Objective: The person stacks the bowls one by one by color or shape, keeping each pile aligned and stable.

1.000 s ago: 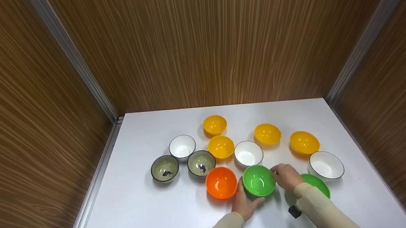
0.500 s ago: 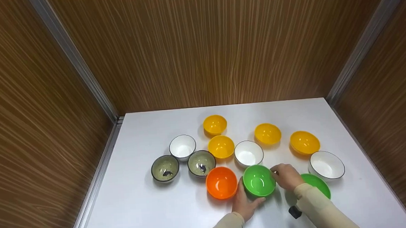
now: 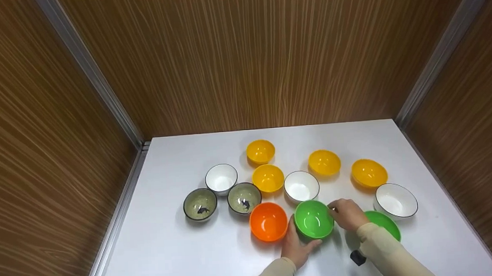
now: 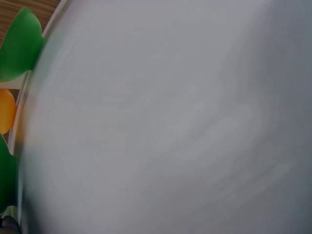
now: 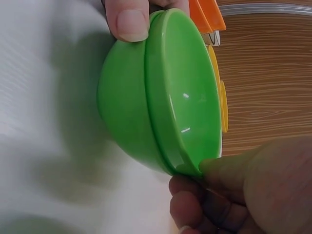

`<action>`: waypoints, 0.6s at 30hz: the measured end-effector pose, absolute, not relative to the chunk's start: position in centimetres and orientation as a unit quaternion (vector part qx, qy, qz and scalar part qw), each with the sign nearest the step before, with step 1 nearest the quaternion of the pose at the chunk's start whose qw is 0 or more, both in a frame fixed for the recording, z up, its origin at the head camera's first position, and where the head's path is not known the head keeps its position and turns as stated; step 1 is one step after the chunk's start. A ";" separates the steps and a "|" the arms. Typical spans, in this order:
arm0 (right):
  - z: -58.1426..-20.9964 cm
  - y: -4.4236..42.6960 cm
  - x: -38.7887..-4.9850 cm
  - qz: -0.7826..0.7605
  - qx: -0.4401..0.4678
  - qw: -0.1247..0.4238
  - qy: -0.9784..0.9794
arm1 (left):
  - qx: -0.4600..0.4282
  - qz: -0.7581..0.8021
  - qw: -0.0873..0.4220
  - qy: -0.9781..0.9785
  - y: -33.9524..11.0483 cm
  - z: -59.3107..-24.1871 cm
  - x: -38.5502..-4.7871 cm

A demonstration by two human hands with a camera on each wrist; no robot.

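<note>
Two green bowls sit nested in front of me; the right wrist view shows the lower bowl [image 5: 119, 100] around the inner bowl [image 5: 192, 92], their rims slightly apart. From the left, my left hand [image 3: 295, 251] holds them, its fingers at the far-left side and its thumb at the near side. My right hand [image 3: 347, 214] pinches the right rim between thumb and curled fingers; whether it grips one rim or both is unclear. An orange bowl [image 3: 268, 221] stands close to my left fingers. Another green bowl [image 3: 383, 225] is partly hidden under my right forearm.
White bowls [image 3: 302, 187] and yellow bowls [image 3: 324, 162] stand behind my hands. Two olive patterned bowls [image 3: 200, 204] are at the left. A small black block [image 3: 357, 257] shows beside my right sleeve. Wood-grain walls [image 3: 242, 58] enclose the white table [image 3: 163, 256].
</note>
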State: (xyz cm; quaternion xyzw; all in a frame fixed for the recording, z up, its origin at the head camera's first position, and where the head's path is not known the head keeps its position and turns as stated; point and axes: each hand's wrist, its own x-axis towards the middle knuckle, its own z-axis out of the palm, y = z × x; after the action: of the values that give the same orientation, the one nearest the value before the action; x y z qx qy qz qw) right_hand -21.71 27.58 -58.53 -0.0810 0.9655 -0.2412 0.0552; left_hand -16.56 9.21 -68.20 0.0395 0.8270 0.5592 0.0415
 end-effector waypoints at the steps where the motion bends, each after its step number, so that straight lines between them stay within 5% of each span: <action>1: -58.5 27.6 -21.7 -0.242 -0.085 0.053 0.965 | 0.040 0.561 0.041 0.826 9.2 -68.2 -16.6; 18: -58.7 27.6 -21.7 -0.257 -0.077 0.054 0.962 | 0.042 0.566 0.044 0.822 9.2 -68.1 -16.6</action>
State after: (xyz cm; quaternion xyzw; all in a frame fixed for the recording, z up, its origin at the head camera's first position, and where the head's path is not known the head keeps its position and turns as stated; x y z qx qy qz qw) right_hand -21.73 27.57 -58.70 -0.0766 0.9619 -0.2566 0.0543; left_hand -16.59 9.16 -68.11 0.0425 0.8218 0.5665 0.0436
